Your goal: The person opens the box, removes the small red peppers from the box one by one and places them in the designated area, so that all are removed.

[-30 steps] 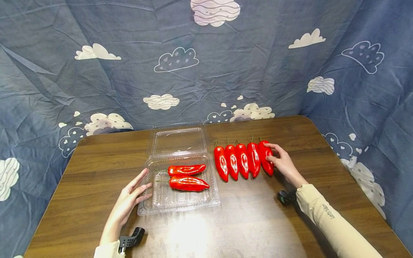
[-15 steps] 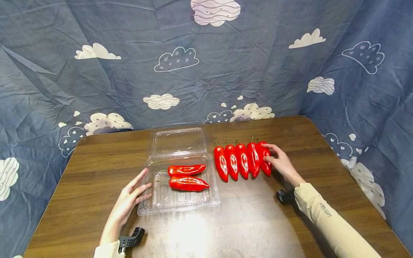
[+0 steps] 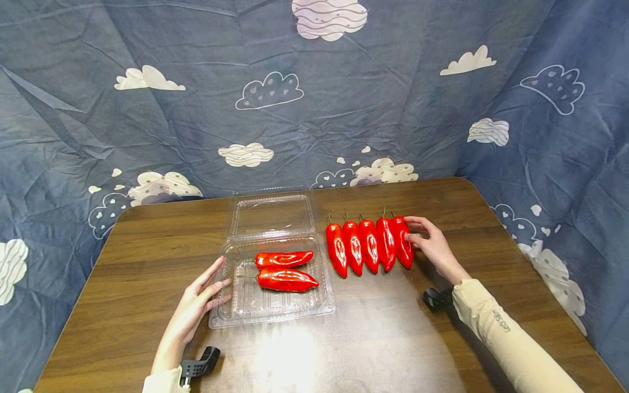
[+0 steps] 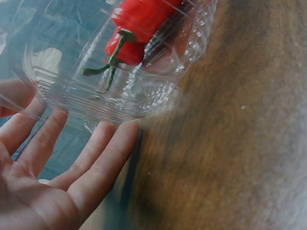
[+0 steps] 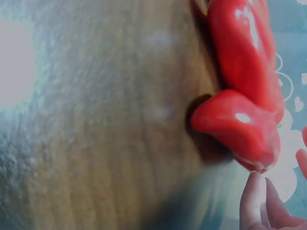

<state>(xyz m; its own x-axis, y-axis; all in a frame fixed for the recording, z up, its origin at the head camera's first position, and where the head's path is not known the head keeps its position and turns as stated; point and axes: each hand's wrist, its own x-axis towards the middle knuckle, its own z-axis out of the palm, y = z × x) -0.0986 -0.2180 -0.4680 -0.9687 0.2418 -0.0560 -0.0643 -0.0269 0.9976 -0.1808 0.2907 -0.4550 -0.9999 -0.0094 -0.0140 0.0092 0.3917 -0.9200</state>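
Note:
My left hand (image 3: 189,311) lies at the left wall of a clear plastic clamshell container (image 3: 275,312), its fingers mostly straight and touching the rim; in the left wrist view the fingertips (image 4: 125,130) meet the plastic. Inside the tray lie two red peppers, an upper one (image 3: 282,259) and a lower one (image 3: 287,280), stems pointing left. Several more red peppers stand side by side in a row to the right. My right hand (image 3: 434,245) is at the right side of the rightmost pepper (image 3: 402,243), its fingertips touching that pepper without wrapping round it.
The container's lid (image 3: 272,214) is folded back flat behind the tray. A wooden table (image 3: 373,333) bears everything, with a blue cloud-patterned cloth (image 3: 196,125) hanging along its back and sides. Black wrist cameras sit below each hand.
The rightmost pepper has shifted left and straightened against its neighbour. My right hand moved left with it, then slightly back to the right. The left hand and container stayed put.

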